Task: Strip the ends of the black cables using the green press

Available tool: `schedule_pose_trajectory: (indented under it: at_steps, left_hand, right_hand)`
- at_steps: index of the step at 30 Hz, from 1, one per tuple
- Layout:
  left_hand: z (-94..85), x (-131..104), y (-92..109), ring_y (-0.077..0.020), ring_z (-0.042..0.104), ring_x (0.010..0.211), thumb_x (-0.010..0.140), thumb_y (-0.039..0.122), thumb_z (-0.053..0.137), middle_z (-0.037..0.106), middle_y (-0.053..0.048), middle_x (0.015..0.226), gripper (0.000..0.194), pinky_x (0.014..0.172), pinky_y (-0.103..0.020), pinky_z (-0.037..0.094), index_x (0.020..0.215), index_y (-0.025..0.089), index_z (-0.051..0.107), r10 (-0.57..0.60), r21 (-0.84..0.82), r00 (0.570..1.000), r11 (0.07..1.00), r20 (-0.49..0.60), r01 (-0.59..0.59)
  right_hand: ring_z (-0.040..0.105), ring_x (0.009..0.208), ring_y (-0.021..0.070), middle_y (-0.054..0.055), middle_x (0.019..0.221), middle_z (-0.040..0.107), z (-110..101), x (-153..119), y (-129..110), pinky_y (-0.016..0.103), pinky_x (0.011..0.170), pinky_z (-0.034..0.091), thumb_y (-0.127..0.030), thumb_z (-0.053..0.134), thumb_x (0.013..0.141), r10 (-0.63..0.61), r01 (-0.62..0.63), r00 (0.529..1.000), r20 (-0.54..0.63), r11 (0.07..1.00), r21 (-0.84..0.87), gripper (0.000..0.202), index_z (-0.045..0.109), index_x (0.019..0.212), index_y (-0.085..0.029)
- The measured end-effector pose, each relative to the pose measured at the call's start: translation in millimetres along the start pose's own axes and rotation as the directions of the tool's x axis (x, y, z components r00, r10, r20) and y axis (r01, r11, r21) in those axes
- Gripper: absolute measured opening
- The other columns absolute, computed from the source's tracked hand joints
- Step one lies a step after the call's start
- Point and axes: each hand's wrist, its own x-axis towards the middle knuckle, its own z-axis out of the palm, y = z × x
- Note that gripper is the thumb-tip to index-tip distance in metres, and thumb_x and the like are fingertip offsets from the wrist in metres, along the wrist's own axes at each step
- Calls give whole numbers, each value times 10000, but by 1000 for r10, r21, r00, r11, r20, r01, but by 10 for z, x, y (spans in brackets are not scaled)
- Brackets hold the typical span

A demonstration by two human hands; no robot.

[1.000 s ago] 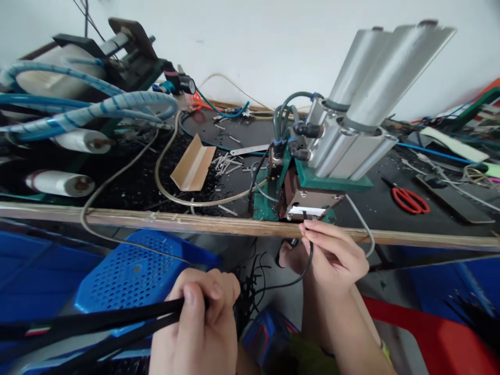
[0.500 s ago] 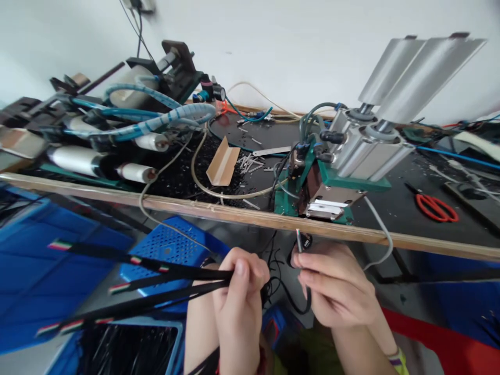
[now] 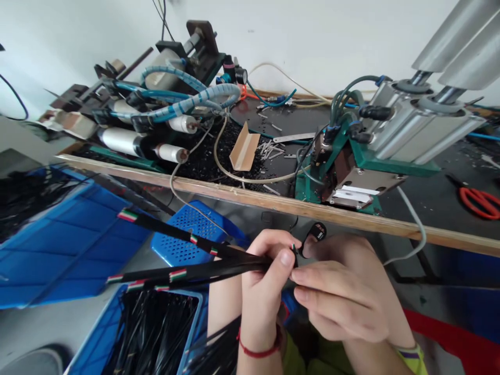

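Note:
My left hand [image 3: 267,276] is closed round a bunch of flat black cables [image 3: 226,264]. Their free ends fan out to the left, showing short red, white and green wire tips. Close against it, my right hand [image 3: 339,299] pinches a single black cable [image 3: 295,256] between thumb and fingers; its small coloured tip points up beside my left thumb. Most of that cable is hidden by my fingers. Both hands are over my lap, below the front edge of the bench. Another bundle of black cables [image 3: 219,346] lies under my left forearm.
A green and silver pneumatic press [image 3: 375,177] stands at the bench edge [image 3: 250,200]. Farther left is a second machine [image 3: 156,135] with blue hoses. Red-handled scissors [image 3: 478,202] lie at right. Below are a blue stool [image 3: 187,229] and a blue crate [image 3: 195,323] of cables.
My right hand has brought its cable in against my left hand, and the cable's tip has dropped away from the press. The view has shifted, so the bench sits differently.

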Motion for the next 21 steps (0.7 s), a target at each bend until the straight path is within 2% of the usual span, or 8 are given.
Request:
schedule_pose_trajectory:
  at_steps: [2,5,10,12,14,16,19,21]
  left_hand:
    - [7,14,11,-115,356,561,1055,406,797,439,40,641,174,535,-258,313,1046,236,834,8,-49,1000,999,0,-8]
    - [12,48,20,-110,235,539,1086,414,741,299,81,611,185,537,-257,278,1137,249,808,54,-141,999,989,1,-53]
    - [-15,84,35,-118,246,560,1050,490,767,325,76,637,258,573,-274,286,1154,254,763,63,-157,998,986,5,-62]
    - [-21,86,44,-120,246,566,1041,500,774,341,72,646,274,576,-279,276,1158,253,760,57,-165,998,985,1,-56]
    - [-18,88,50,-121,250,570,1033,505,779,356,71,651,284,577,-281,275,1162,252,753,59,-175,998,983,-10,-60]
    - [-11,92,48,-123,258,574,1032,498,778,369,71,656,287,579,-280,285,1179,256,733,66,-181,998,981,-22,-69]
    - [6,94,43,-124,269,577,1049,421,757,377,75,668,216,586,-273,307,1191,279,679,80,-188,997,979,-17,-81]
    - [19,89,46,-126,282,583,1051,323,740,371,76,681,158,601,-265,331,1160,303,626,77,-189,997,979,-26,-81]
  right_hand:
    - [891,958,175,63,1038,896,-4,17,-11,262,864,779,-105,663,1090,-82,84,995,-65,996,23,166,806,1060,-184]
    - [893,961,172,89,1090,900,-85,-123,1,244,903,764,-60,689,1063,-56,55,998,-7,995,-79,164,819,1093,-156]
    - [897,977,191,71,1175,897,-263,-646,177,261,944,755,-15,806,961,140,-135,990,-15,922,-363,330,824,1225,-212]
    - [895,1002,185,48,1161,898,-306,-835,303,260,979,742,-43,776,991,199,-169,980,31,896,-410,325,822,1244,-240]
    - [882,1111,202,61,1258,880,-335,-988,440,293,1028,733,-71,705,1038,262,-201,961,89,881,-429,344,814,1305,-258]
    - [809,1333,246,102,1539,764,-357,-1119,571,361,1108,709,-72,616,1063,382,-264,902,202,857,-442,510,724,1513,-286]
    - [491,1675,336,140,1883,351,-378,-1281,715,521,1286,586,-53,570,1032,579,-368,703,413,793,-485,908,271,1831,-364]
    - [301,1759,385,157,1935,167,-380,-1349,754,626,1350,487,-61,598,1004,629,-399,594,502,772,-495,1077,22,1853,-388]
